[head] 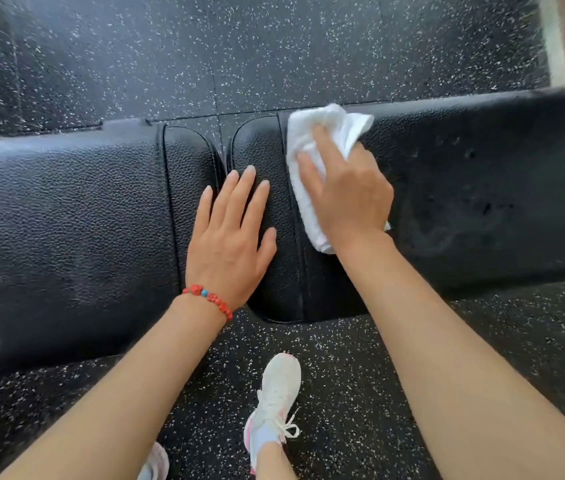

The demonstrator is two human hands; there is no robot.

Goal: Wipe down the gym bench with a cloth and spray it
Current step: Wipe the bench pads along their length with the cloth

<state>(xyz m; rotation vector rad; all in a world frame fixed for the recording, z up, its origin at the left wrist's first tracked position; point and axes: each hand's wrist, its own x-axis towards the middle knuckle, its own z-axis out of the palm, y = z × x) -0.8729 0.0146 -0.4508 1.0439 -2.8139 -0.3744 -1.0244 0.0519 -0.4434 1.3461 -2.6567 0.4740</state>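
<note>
A black padded gym bench (66,220) runs left to right across the view, with a narrow gap between its two pads near the middle. My right hand (347,192) presses a folded white cloth (312,143) flat on the right pad, just right of the gap. The pad to the right of the cloth shows wet marks and droplets. Lying flat with fingers spread, my left hand (232,237) rests on the bench beside the gap and holds nothing. A red bead bracelet is on that wrist. No spray bottle is in view.
Black speckled rubber floor (308,46) lies beyond and in front of the bench. My white shoe (276,400) stands on the floor just below the bench's near edge, a second shoe (156,462) at the bottom. A pale wall strip (554,36) is at the top right.
</note>
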